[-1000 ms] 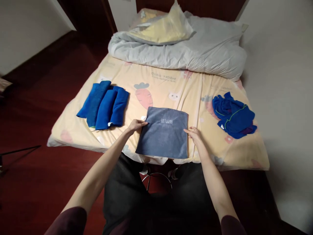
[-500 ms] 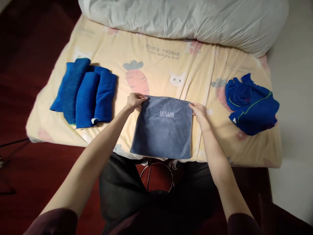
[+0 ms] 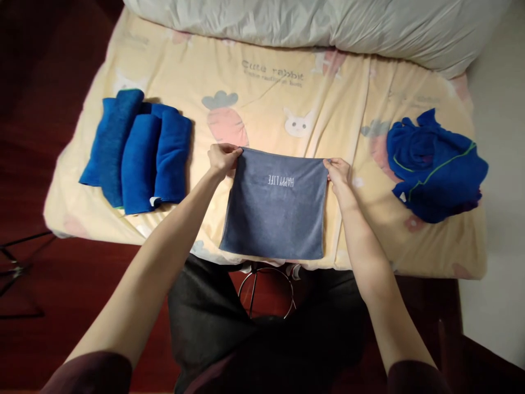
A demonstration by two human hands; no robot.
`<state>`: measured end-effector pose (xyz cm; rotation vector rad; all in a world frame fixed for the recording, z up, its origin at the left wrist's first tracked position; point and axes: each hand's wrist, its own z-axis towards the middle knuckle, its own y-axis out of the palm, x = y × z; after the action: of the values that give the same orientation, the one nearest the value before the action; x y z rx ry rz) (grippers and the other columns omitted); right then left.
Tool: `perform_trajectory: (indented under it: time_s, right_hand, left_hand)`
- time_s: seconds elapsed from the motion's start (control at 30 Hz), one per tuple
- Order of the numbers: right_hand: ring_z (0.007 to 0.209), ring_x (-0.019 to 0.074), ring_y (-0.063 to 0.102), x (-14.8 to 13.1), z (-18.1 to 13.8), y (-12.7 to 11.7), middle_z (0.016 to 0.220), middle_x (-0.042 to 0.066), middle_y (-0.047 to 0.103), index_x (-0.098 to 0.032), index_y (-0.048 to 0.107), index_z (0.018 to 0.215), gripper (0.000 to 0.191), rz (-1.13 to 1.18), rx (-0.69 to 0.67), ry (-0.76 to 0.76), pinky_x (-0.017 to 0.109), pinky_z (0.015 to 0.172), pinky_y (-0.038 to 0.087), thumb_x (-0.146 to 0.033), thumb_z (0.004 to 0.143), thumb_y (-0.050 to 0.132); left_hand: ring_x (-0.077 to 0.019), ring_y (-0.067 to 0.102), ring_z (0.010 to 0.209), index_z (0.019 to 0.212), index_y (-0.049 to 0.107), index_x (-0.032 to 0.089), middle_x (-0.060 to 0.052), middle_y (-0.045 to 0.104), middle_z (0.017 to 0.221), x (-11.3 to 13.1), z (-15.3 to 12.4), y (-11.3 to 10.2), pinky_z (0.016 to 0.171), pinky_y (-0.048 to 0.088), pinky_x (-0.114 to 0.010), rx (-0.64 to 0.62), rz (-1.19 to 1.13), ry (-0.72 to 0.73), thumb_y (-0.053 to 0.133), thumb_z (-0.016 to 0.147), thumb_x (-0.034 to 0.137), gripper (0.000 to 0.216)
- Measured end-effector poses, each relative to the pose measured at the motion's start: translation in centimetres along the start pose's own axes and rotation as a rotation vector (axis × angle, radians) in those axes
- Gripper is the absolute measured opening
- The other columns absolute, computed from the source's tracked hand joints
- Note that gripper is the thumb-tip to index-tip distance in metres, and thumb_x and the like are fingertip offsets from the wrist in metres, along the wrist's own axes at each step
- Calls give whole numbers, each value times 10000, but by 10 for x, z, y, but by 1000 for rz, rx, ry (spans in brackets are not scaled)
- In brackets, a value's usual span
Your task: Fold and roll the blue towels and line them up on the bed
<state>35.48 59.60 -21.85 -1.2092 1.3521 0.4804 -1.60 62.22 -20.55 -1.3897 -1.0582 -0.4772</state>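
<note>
A grey-blue towel (image 3: 275, 210) with white "HAPPY LIFE" lettering lies flat at the near edge of the bed. My left hand (image 3: 222, 158) pinches its far left corner. My right hand (image 3: 337, 170) pinches its far right corner. Both hands are closed on the towel's far edge, which looks slightly raised off the sheet.
The bed has a yellow cartoon sheet (image 3: 270, 93). Several folded blue towels (image 3: 137, 150) lie in a row on the left. A crumpled heap of blue towels (image 3: 435, 164) sits on the right. A pale duvet (image 3: 311, 22) is bunched at the far end. A metal stool ring (image 3: 266, 290) shows between my knees.
My hands moved from the towel's side edges up to its far corners and gripped them. The camera tilted down and came closer to the bed.
</note>
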Motion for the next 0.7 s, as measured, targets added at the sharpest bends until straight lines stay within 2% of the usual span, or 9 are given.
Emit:
perform_trajectory:
  time_s: [0.07,0.17,0.23,0.33,0.4,0.47,0.57,0.63,0.7]
  right_hand:
    - [693,168,641,1,3,2,762,20,678,-154,676,887,242,-117,17,-89,275,636,542,-359,792,762]
    - [842,201,680,-4,6,0,851,36,706,-165,692,884,199,-333,-23,-172,319,806,558,-307,758,749]
    - [833,200,668,-11,7,-3,839,21,700,-176,694,892,214,-456,-112,-147,323,816,545,-286,726,773]
    - [741,182,622,-23,10,-9,727,-5,648,-176,669,823,205,-568,-274,-43,303,739,515,-287,715,804]
    - [706,170,596,-28,12,-12,680,-16,615,-176,646,786,215,-589,-373,-10,290,703,495,-301,729,812]
    - [732,174,597,-28,15,-14,691,-14,615,-177,641,796,242,-604,-408,-40,289,712,498,-321,736,827]
    - [881,231,635,-24,11,-11,826,48,679,-171,673,897,246,-675,-285,-151,350,823,537,-363,798,791]
    - [1083,301,627,-22,-5,-4,1064,142,705,-142,683,1075,288,-737,-136,-261,463,971,523,-368,897,684]
    - [1337,370,505,-22,-32,8,1388,225,589,-110,595,1335,428,-786,-52,-400,604,1117,413,-346,980,559]
  left_hand:
    - [-239,715,875,969,764,108,-118,752,910,-1,1,-1,845,592,-359,-43,58,54,729,767,306,285]
    - [-255,715,920,995,778,140,-97,753,919,2,5,-6,910,570,-378,-167,216,169,761,719,267,304]
    - [-275,706,951,1002,785,157,-79,744,895,7,10,-8,939,553,-392,-265,356,257,782,691,260,328]
    - [-306,683,1010,959,783,159,-63,712,842,16,21,-10,989,519,-410,-393,573,382,788,685,258,291]
    - [-314,670,1033,931,771,156,-61,692,827,22,30,-11,995,509,-407,-458,688,401,785,700,262,254]
    - [-321,661,1050,937,756,157,-73,689,849,27,36,-11,974,515,-404,-497,772,366,786,717,264,246]
    - [-347,626,1144,1084,725,164,-124,709,1003,35,29,-12,1001,506,-454,-396,800,351,735,800,261,301]
    - [-370,565,1269,1246,666,162,-168,688,1186,41,8,-11,1083,452,-530,-228,753,411,630,901,265,362]
    - [-384,457,1408,1394,579,169,-192,598,1403,41,-23,-4,1178,345,-595,-113,681,521,514,978,292,439]
